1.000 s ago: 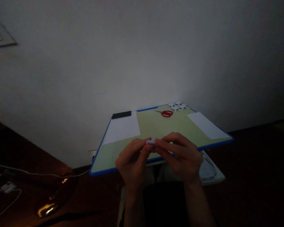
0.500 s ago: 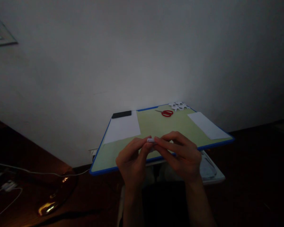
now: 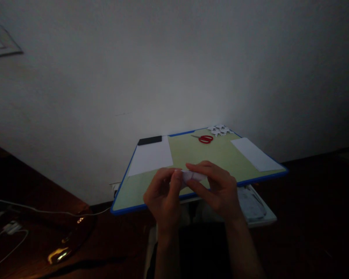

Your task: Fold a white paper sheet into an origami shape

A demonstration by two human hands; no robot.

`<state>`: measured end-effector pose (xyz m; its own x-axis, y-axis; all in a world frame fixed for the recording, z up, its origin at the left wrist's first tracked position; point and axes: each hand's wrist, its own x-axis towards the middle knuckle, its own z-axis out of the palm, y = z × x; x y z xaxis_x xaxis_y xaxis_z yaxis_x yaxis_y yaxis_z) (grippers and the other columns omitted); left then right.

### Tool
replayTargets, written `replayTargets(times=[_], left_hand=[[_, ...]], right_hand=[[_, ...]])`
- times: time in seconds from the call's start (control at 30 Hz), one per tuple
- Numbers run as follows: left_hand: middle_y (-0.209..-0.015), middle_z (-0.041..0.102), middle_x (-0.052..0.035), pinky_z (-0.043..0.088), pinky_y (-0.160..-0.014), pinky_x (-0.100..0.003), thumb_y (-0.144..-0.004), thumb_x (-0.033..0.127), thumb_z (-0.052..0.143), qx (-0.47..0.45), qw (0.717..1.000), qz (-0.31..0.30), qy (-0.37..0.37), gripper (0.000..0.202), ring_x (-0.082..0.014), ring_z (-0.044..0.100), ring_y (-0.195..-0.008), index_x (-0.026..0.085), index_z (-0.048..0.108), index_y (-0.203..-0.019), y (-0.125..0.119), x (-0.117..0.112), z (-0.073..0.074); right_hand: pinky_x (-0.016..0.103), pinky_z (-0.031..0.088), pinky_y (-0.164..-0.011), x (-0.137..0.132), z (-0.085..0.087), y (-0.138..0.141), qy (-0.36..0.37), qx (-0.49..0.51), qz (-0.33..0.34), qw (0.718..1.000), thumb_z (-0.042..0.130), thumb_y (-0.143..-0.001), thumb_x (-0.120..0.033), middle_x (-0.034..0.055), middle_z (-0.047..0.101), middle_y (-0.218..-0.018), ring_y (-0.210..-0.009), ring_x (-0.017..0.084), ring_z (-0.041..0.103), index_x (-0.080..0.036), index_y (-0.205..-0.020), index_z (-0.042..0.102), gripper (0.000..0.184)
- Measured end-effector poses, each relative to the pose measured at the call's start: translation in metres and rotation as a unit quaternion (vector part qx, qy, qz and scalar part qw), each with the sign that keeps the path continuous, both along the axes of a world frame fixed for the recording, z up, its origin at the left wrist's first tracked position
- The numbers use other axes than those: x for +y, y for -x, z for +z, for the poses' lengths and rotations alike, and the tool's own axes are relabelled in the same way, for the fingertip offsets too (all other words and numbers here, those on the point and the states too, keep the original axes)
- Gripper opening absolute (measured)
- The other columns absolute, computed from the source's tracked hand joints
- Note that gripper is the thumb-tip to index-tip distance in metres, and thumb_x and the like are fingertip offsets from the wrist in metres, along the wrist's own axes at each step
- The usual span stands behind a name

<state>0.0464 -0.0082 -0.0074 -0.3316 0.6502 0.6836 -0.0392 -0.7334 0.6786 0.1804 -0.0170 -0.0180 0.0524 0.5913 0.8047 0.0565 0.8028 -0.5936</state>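
A pale wall (image 3: 174, 73) is set behind a table (image 3: 189, 153) with a light green top and a blue rim. On that top, 2 white sheets are laid: the left sheet (image 3: 151, 157) near the left edge, the right sheet (image 3: 256, 155) near the right edge. In front, above the table's near edge, the left hand (image 3: 163, 193) and the right hand (image 3: 218, 188) are raised close together. In the far right corner, white folded pieces (image 3: 220, 130) are grouped. A dark flat object (image 3: 150, 140) is placed at the left sheet's far end, and red-handled scissors (image 3: 205, 139) are left near the folded pieces.

Smallest, a white folded paper (image 3: 195, 176) is held between the hands: its left end is pinched by the left thumb and index finger, its right part by the right thumb and fingers. The step is judged to be folding or shaping; its exact crease cannot be made out. For the next move, a steady left pinch and fine right-hand pressure seem to be called for.
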Motion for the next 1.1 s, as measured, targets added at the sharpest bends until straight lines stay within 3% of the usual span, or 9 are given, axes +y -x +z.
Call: replayTargets(times=[0.2,0.47,0.67,0.9,1.1], left_hand=[[-0.07,0.073,0.0013,0.054,-0.06,-0.021,-0.089,0.031,0.085,-0.029,0.999,0.018,0.031,0.016,-0.0123,0.067,-0.064,0.02,0.08,-0.078,-0.004,0.003,0.0],[-0.07,0.076,0.0005,0.056,-0.059,-0.021,-0.085,0.026,0.085,-0.036,0.998,0.025,0.044,0.011,-0.0131,0.069,-0.064,0.019,0.081,-0.078,-0.003,0.005,-0.001],[-0.07,0.076,-0.0002,0.057,-0.059,-0.022,-0.085,0.031,0.086,-0.032,0.998,0.035,0.047,0.015,-0.0135,0.07,-0.063,0.019,0.08,-0.078,-0.003,0.007,-0.002],[-0.069,0.077,0.0005,0.057,-0.058,-0.02,-0.084,0.028,0.087,-0.037,0.997,0.05,0.048,0.013,-0.013,0.07,-0.062,0.019,0.08,-0.078,-0.005,0.004,-0.001],[-0.071,0.075,0.0005,0.057,-0.06,-0.021,-0.089,0.031,0.084,-0.006,0.998,0.051,0.028,0.016,-0.0128,0.069,-0.064,0.019,0.079,-0.08,-0.004,0.003,-0.002]], right_hand=[[0.034,0.06,-0.087,0.003,0.003,-0.001,0.04,-0.004,0.038,0.998,0.071,-0.1,-0.017,0.0007,0.082,-0.11,-0.095,0.017,0.073,-0.035,-0.128,0.079,0.034],[0.033,0.061,-0.083,0.007,-0.002,-0.001,0.06,0.009,0.045,0.997,0.081,-0.094,-0.022,0.0013,0.083,-0.111,-0.096,0.019,0.076,-0.036,-0.126,0.08,0.035],[0.031,0.059,-0.075,0.007,0.001,-0.001,0.032,-0.011,0.017,0.999,0.08,-0.094,-0.018,-0.0001,0.083,-0.102,-0.086,0.016,0.074,-0.036,-0.124,0.081,0.035],[0.028,0.055,-0.068,0.004,0.002,0.005,0.06,-0.002,-0.008,0.998,0.079,-0.093,-0.019,0.0005,0.08,-0.097,-0.082,0.016,0.071,-0.031,-0.116,0.082,0.027],[0.032,0.06,-0.08,0.004,0.001,0.013,0.082,0.03,-0.016,0.996,0.077,-0.094,-0.022,0.0019,0.081,-0.102,-0.091,0.019,0.074,-0.03,-0.119,0.08,0.026]])
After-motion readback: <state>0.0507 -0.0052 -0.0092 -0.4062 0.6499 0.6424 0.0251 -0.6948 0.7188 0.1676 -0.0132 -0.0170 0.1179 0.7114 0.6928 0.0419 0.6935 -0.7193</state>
